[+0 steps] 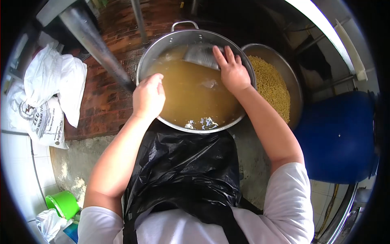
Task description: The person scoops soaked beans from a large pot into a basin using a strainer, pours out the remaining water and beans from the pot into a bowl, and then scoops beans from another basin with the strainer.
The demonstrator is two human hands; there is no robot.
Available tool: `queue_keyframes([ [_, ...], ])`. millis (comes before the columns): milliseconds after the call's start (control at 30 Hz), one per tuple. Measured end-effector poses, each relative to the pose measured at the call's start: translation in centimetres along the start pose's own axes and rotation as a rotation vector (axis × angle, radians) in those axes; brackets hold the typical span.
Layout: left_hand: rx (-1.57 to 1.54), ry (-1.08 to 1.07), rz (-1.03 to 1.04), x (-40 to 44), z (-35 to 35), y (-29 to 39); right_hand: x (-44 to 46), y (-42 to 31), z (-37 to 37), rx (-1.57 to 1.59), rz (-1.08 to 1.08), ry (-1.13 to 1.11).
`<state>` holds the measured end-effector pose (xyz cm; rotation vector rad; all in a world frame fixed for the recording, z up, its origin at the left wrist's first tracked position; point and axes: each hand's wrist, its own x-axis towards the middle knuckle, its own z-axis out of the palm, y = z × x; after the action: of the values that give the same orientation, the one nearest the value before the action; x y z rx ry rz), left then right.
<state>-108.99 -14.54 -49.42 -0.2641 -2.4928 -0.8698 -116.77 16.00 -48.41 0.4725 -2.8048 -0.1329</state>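
A large round metal pot (195, 131) stands in front of me, filled with cloudy yellow-brown liquid (191, 89). My left hand (149, 96) is closed at the pot's left rim, its fingertips on the inner side. Over the right part of the pot is my right hand (235, 72), fingers stretched and apart, close to the inner wall. A shiny metal surface (202, 56) shows beside those fingers above the liquid; I cannot tell whether it belongs to the pot. The pot's far handle (185, 22) is free of both hands.
Right of the pot, a metal bowl (295, 81) holds small yellow grains or beans (270, 83). A blue barrel (337, 138) stands further right. At left are a metal leg (95, 44), white sacks (46, 89) and a green bucket (63, 204). Brick-patterned floor (99, 95) lies behind.
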Motion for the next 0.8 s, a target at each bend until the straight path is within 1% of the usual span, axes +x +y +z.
queue_keyframes([
  [33,-0.012,-0.004,-0.011,0.0,-0.1,0.0,-0.3,-0.8,0.2,-0.020,0.030,-0.094],
  [67,-0.025,-0.011,-0.022,-0.1,-0.2,0.0,-0.2,-1.3,0.3,-0.020,0.017,-0.094],
  [133,-0.026,-0.003,-0.019,-0.3,-0.2,0.0,-0.2,-1.5,0.2,0.089,0.151,-0.279],
  [167,-0.016,0.009,0.010,-0.3,-0.2,0.0,0.2,-1.2,-0.3,0.200,0.206,-0.307],
  [200,-0.006,0.023,0.040,-0.2,-0.2,-0.1,0.5,-0.3,0.2,0.196,0.200,-0.303],
  [267,-0.031,0.024,0.020,-0.2,-0.3,0.1,0.9,1.6,1.7,0.316,0.315,-0.295],
  [300,-0.029,0.015,0.010,-0.2,-0.4,0.2,1.1,2.0,1.6,0.311,0.307,-0.292],
  [367,-0.033,0.008,-0.001,-0.1,-0.5,0.3,1.2,2.0,1.3,0.401,0.499,-0.483],
  [400,-0.034,0.013,-0.006,-0.1,-0.5,0.2,1.0,1.7,1.1,0.398,0.493,-0.484],
  [467,-0.079,0.050,0.023,-0.1,-0.5,0.3,0.7,1.4,0.6,0.817,0.799,-0.579],
  [500,-0.079,0.042,0.013,-0.1,-0.5,0.3,0.8,2.1,2.7,0.814,0.795,-0.578],
  [533,-0.080,0.045,0.012,0.0,-0.4,0.2,0.5,3.7,6.6,0.841,0.838,-0.637],
  [633,-0.077,0.066,0.026,0.0,-0.4,0.1,0.2,4.4,9.1,0.887,0.911,-0.718],
  [700,-0.082,0.047,0.015,0.0,-0.4,0.2,-0.5,3.8,10.5,0.885,0.871,-0.770],
  [733,-0.082,0.047,0.016,0.0,-0.4,0.1,-0.7,3.6,11.3,0.856,0.805,-0.802],
  [767,-0.084,0.060,0.026,-0.1,-0.3,0.0,-0.9,4.1,12.9,0.799,0.687,-0.833],
  [800,-0.087,0.073,0.038,-0.1,-0.3,0.0,-1.2,5.1,15.3,0.618,0.392,-0.861],
])
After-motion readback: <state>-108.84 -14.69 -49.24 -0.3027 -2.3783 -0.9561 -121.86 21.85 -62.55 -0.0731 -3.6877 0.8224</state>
